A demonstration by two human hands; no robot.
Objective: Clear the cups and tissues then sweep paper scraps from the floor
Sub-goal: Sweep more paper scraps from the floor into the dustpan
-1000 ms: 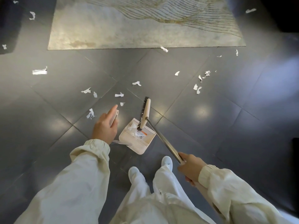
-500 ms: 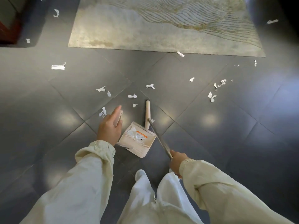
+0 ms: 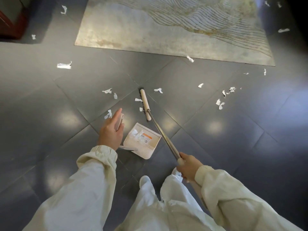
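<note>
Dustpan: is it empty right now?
No, several white paper scraps already lie inside the dustpan, next to its orange label.

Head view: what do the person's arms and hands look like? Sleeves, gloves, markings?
The left hand and right hand are bare, with no gloves and no ring or watch visible. The left sleeve and right sleeve are long, loose and cream-coloured, in a crinkly fabric. Each ends in a gathered elastic cuff at the wrist. No logos or markings show.
</note>
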